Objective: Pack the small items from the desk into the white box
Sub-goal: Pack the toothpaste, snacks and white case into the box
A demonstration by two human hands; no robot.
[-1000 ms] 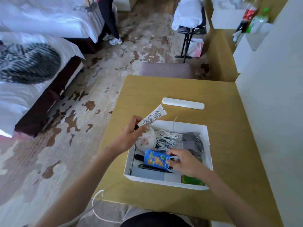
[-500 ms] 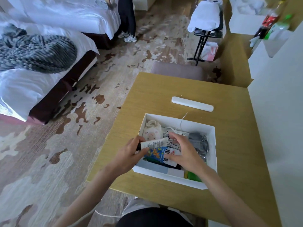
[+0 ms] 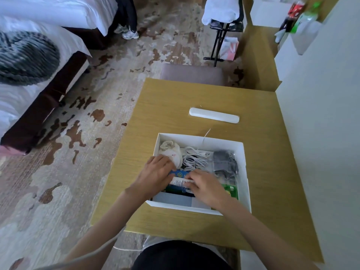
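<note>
The white box [image 3: 244,172] sits on the wooden desk [image 3: 175,102]. Both my hands are inside it. My left hand [image 3: 155,175] and my right hand [image 3: 204,185] hold a white tube [image 3: 178,181] lying flat over a blue packet [image 3: 180,174]. Around them in the box lie a cream round item [image 3: 171,151], coiled white cables [image 3: 194,158], a grey bundle [image 3: 225,162], a green packet [image 3: 230,190] and a grey flat item [image 3: 173,199]. A long white case [image 3: 214,115] lies on the desk beyond the box.
A grey stool [image 3: 191,74] stands at the desk's far edge. A white wall [image 3: 321,133] borders the desk on the right. A bed [image 3: 29,84] with a grey knit blanket is at the left, and a person's legs [image 3: 126,20] stand on the patterned carpet.
My left hand brought the white tube down from above the box's left rim into the box. My right hand moved onto the tube, which now lies flat over the blue packet.
</note>
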